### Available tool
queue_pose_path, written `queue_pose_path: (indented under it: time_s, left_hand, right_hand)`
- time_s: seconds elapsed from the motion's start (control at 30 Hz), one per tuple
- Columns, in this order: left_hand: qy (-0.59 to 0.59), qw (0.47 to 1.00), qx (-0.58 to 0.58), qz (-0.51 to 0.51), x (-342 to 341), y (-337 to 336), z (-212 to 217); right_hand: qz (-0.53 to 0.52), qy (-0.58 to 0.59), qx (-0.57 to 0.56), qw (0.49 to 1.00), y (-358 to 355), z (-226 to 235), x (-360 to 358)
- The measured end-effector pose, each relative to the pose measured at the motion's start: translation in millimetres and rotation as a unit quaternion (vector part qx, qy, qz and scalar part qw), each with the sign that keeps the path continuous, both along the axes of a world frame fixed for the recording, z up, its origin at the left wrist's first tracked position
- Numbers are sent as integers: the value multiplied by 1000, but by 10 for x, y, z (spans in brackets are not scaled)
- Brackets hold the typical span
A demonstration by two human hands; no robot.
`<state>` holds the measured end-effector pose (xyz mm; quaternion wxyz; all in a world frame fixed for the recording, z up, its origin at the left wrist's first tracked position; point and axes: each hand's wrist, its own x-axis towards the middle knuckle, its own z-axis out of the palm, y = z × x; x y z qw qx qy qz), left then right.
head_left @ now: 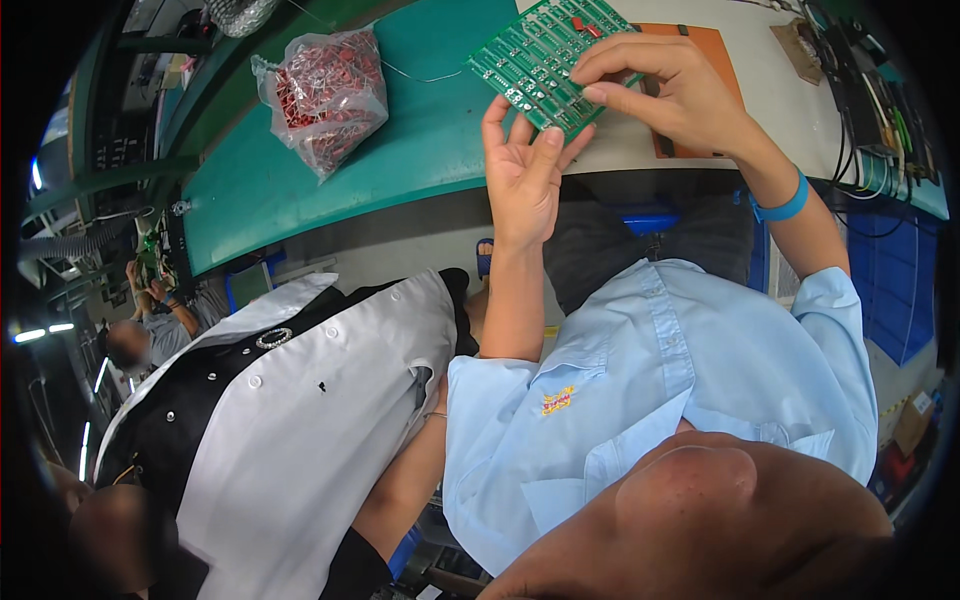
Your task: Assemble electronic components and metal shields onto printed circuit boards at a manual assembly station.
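A green circuit board panel point(545, 62), tilted and dotted with rows of solder pads and small parts, is held above the table's near edge. My left hand point(525, 170) grips its near edge, thumb on top and fingers spread beneath. Over the board's right side, my right hand point(665, 88) has thumb and forefinger brought together in a pinch; whatever sits between the fingertips is too small to make out. Two small red components point(586, 27) stand on the board just beyond my right fingers.
A clear plastic bag point(330, 95) full of red leaded components lies on the green mat point(235, 205) to the left. Under my right hand is an orange-brown board point(715, 70). Cables and tools point(885, 110) crowd the far right. A person in a white-and-black top point(310, 400) is close on my left.
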<state>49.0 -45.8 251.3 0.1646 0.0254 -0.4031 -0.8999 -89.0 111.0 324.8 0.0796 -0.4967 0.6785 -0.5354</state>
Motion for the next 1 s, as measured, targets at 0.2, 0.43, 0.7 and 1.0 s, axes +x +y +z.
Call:
queue_pose_path:
  time_s: [0.2,0.43,0.7,1.0]
  left_hand:
    - [14,1000,-16,0,-15,10,10]
    - [23,1000,-9,-2,-15,-25,-21]
    - [19,1000,-15,-2,-41,-116,-70]
    - [19,1000,-10,-4,-55,-208,-128]
  right_hand:
    - [55,71,-53,995,-154,141,84]
    - [43,127,-34,990,-211,33,52]
    - [45,148,-25,988,-330,-60,2]
    - [26,167,-48,984,-455,-294,-43]
